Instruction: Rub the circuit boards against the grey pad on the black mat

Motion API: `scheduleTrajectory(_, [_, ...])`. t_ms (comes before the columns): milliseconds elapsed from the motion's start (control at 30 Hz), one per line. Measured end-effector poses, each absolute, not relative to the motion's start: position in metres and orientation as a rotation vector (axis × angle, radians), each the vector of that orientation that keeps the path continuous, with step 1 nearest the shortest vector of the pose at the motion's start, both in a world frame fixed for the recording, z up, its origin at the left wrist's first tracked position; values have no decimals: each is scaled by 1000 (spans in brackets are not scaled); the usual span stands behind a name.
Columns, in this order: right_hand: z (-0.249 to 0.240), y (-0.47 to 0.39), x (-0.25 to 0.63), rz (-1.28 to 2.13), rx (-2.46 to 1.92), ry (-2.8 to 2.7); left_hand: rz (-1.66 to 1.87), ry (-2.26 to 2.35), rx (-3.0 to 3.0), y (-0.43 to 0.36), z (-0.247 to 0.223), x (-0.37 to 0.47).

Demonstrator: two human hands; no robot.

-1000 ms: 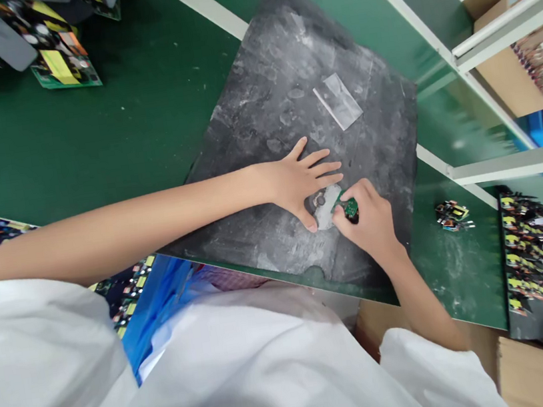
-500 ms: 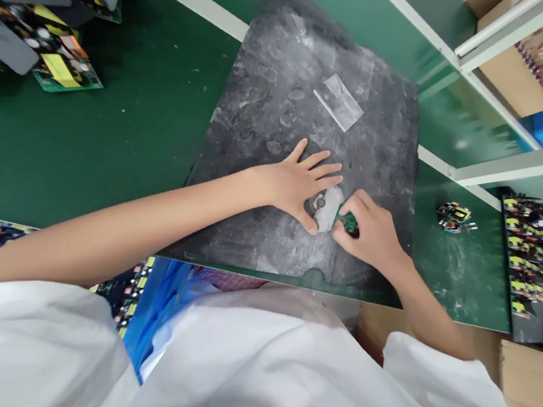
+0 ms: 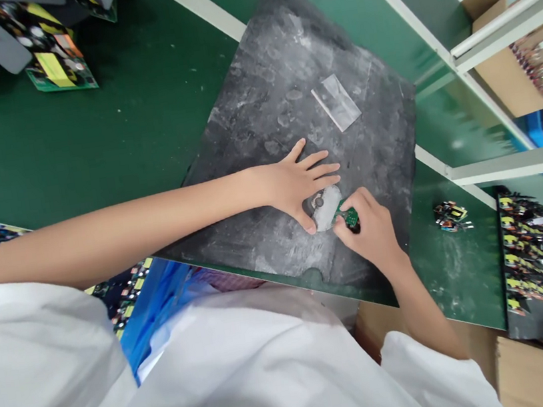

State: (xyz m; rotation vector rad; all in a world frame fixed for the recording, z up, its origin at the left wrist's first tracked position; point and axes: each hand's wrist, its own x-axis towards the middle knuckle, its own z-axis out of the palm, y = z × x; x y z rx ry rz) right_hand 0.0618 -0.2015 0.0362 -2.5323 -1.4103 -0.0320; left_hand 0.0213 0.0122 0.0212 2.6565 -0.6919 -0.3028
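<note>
My left hand point(image 3: 293, 183) lies flat on the dark mat point(image 3: 281, 94) with its fingers spread. Between its thumb and forefinger side and my right hand is a whitish-grey oval piece point(image 3: 327, 209) with a small round part point(image 3: 318, 201) at its left edge. A small green circuit board point(image 3: 352, 218) is pinched between the thumb and fingers of my right hand point(image 3: 362, 221), close against the oval piece. Farther up the mat rests a clear plastic bag point(image 3: 337, 103).
Circuit boards with yellow parts point(image 3: 60, 65) stand at the upper left of the green table point(image 3: 138, 114). At right are a small electronic assembly point(image 3: 450, 216) and a tray of many assemblies point(image 3: 535, 247). A cardboard box point(image 3: 532, 372) sits lower right.
The whole view has shifted slightly, moving the surroundings a little left. My right hand has tilted slightly with the green board; my left hand stays spread in place.
</note>
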Motion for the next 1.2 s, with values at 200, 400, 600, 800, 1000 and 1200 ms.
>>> scheduleTrajectory(200, [37,-206,54,-25,-2512,-1420,-273,-698,2684,11,19,21])
scheduleTrajectory(400, [37,-198,64,-79,-2533,-1461,-286,-702,2705,11,18,22])
scheduleTrajectory(600, [40,-197,54,-41,-2528,-1530,-265,-705,2699,11,19,21])
scheduleTrajectory(800, [37,-193,52,-65,-2504,-1580,-254,-702,2701,11,18,21])
scheduleTrajectory(1000, [35,-186,58,-115,-2470,-1463,-236,-706,2695,10,18,21])
scheduleTrajectory(1200, [36,-190,45,-48,-2445,-1653,-255,-710,2713,10,18,21])
